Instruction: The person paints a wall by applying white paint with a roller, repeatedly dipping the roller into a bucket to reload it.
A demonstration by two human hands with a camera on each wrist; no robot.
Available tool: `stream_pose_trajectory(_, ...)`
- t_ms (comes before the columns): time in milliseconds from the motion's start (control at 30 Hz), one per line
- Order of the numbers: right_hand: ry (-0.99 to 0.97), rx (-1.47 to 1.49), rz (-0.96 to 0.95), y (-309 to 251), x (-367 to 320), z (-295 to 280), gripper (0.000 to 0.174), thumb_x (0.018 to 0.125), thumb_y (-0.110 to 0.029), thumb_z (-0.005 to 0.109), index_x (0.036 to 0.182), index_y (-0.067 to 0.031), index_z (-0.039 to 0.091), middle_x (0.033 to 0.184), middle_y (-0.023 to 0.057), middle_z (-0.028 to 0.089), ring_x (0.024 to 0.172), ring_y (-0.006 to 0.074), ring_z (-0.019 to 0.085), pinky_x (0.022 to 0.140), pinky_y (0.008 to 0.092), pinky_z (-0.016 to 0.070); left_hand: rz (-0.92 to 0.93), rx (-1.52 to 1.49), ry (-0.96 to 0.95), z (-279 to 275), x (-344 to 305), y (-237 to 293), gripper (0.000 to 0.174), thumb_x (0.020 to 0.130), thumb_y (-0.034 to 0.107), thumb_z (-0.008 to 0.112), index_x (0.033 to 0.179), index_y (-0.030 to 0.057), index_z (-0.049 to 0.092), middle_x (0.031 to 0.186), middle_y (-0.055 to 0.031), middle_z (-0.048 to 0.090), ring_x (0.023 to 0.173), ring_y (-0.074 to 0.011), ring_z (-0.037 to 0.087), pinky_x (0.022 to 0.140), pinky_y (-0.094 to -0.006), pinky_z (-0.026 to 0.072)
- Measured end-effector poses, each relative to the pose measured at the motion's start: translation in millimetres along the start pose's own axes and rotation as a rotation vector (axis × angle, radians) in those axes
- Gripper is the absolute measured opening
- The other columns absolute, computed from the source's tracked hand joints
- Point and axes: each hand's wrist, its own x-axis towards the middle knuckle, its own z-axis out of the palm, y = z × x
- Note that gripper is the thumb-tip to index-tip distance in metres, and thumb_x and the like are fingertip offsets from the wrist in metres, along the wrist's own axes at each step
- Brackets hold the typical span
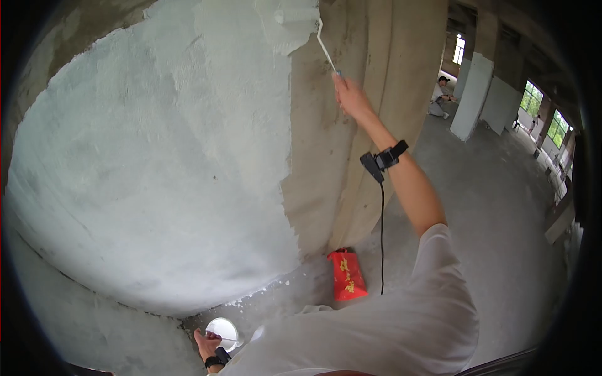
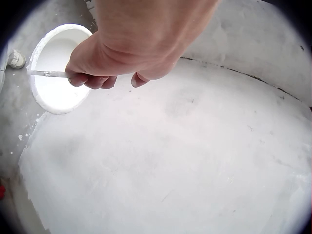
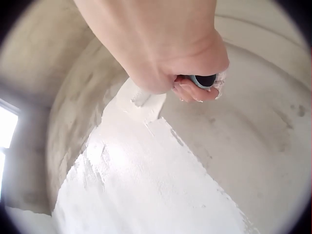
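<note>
My right hand [image 1: 352,99] is raised high against the wall and grips a paint roller by its handle [image 3: 207,80]; the fingers show white paint smears. The white roller head [image 1: 296,19] lies on the wall at the top edge of the wet paint [image 3: 146,161]. Down low, my left hand [image 1: 205,343] curls its fingers round the thin handle [image 2: 48,74] of a white bucket [image 2: 38,51]. White paint shows inside the bucket, which hangs or stands by the foot of the wall.
Pale paint [image 1: 175,138] covers most of the wall, with a bare brown strip [image 1: 313,144] on the right. A red bag [image 1: 348,276] lies on the floor near the wall. Farther off, a person [image 1: 438,100] crouches by a partly painted pillar [image 1: 473,94].
</note>
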Motion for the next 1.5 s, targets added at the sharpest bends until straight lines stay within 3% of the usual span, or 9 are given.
stream_pose_trajectory(67, -0.035, 0.057, -0.018, -33, 11, -11, 0.053, 0.096, -0.057, 0.042, 0.072, -0.0093, 0.045, 0.057, -0.0005, 0.044, 0.046, 0.0101, 0.044, 0.041, 0.0269, 0.0379, -0.004, -0.011, 0.018, 1, -3, -4, 0.047, 0.083, 0.055, 0.05, 0.071, 0.0094, 0.041, 0.06, -0.0002, 0.034, 0.057, -0.0145, 0.034, 0.06, -0.0324, 0.0283)
stream_pose_trajectory(200, -0.075, 0.076, -0.067, -58, 27, -8, 0.053, 0.095, -0.057, 0.043, 0.074, -0.0087, 0.048, 0.058, -0.0004, 0.046, 0.048, 0.0103, 0.047, 0.041, 0.0265, 0.0375, 0.006, 0.015, 0.033, 3, -3, -1, 0.046, 0.083, 0.052, 0.052, 0.072, 0.0089, 0.041, 0.062, -0.0004, 0.035, 0.058, -0.0152, 0.036, 0.06, -0.0329, 0.0293)
stream_pose_trajectory(300, -0.02, 0.057, -0.132, -58, 18, 3, 0.052, 0.097, -0.052, 0.044, 0.073, -0.0063, 0.048, 0.058, 0.0018, 0.049, 0.048, 0.0126, 0.048, 0.044, 0.0296, 0.0391, -0.006, 0.022, 0.013, 2, 0, 0, 0.047, 0.083, 0.053, 0.052, 0.072, 0.0089, 0.041, 0.064, -0.001, 0.036, 0.06, -0.0157, 0.037, 0.061, -0.0334, 0.0295)
stream_pose_trajectory(367, 0.045, -0.038, -0.175, -42, 9, 13, 0.054, 0.099, -0.043, 0.043, 0.077, 0.005, 0.053, 0.067, 0.0213, 0.056, 0.064, 0.0361, 0.054, 0.063, 0.042, 0.0443, -0.015, 0.015, 0.002, 2, -4, -2, 0.047, 0.084, 0.053, 0.051, 0.072, 0.009, 0.041, 0.064, -0.0009, 0.036, 0.059, -0.0157, 0.036, 0.061, -0.0333, 0.0294)
stream_pose_trajectory(467, 0.045, -0.024, -0.19, -1, -20, 27, 0.051, 0.099, -0.041, 0.045, 0.082, 0.0064, 0.052, 0.071, 0.0251, 0.053, 0.067, 0.0411, 0.05, 0.064, 0.0437, 0.0427, -0.021, 0.003, -0.017, -1, 3, -2, 0.047, 0.084, 0.054, 0.049, 0.072, 0.0089, 0.041, 0.063, -0.0007, 0.035, 0.058, -0.0157, 0.035, 0.06, -0.0332, 0.0291)
stream_pose_trajectory(700, 0.057, -0.061, -0.013, 26, -47, 21, 0.051, 0.099, -0.043, 0.045, 0.085, 0.0052, 0.054, 0.072, 0.0262, 0.053, 0.068, 0.0416, 0.051, 0.063, 0.0438, 0.0424, 0.0, -0.018, 0.035, 1, -8, -9, 0.044, 0.082, 0.05, 0.053, 0.067, 0.0112, 0.037, 0.058, 0.0008, 0.029, 0.054, -0.0143, 0.03, 0.057, -0.0322, 0.0276)
stream_pose_trajectory(967, 0.038, -0.087, -0.284, -70, 46, 0, 0.059, 0.098, -0.047, 0.041, 0.081, 0.0072, 0.055, 0.071, 0.0283, 0.054, 0.071, 0.0461, 0.053, 0.065, 0.0461, 0.0431, -0.022, -0.019, 0.041, -2, -8, -12, 0.045, 0.083, 0.052, 0.05, 0.069, 0.0102, 0.039, 0.059, 0.0, 0.032, 0.054, -0.0151, 0.032, 0.057, -0.0329, 0.0281)
stream_pose_trajectory(1100, 0.067, -0.15, -0.398, -73, 32, 14, 0.055, 0.099, -0.043, 0.044, 0.081, 0.0085, 0.053, 0.07, 0.0276, 0.053, 0.07, 0.0452, 0.051, 0.065, 0.0443, 0.0427, -0.002, -0.008, 0.053, -8, 2, -9, 0.045, 0.083, 0.05, 0.051, 0.067, 0.0113, 0.037, 0.058, 0.0002, 0.03, 0.053, -0.0141, 0.03, 0.056, -0.0321, 0.0272)
stream_pose_trajectory(1500, 0.053, -0.201, -0.089, 62, -66, 16, 0.044, 0.099, -0.039, 0.046, 0.091, 0.0034, 0.058, 0.074, 0.0258, 0.056, 0.069, 0.044, 0.052, 0.064, 0.0467, 0.0427, -0.01, -0.034, 0.073, 5, -6, -14, 0.044, 0.083, 0.048, 0.051, 0.066, 0.0109, 0.036, 0.058, 0.0003, 0.029, 0.053, -0.0143, 0.03, 0.056, -0.0323, 0.0268)
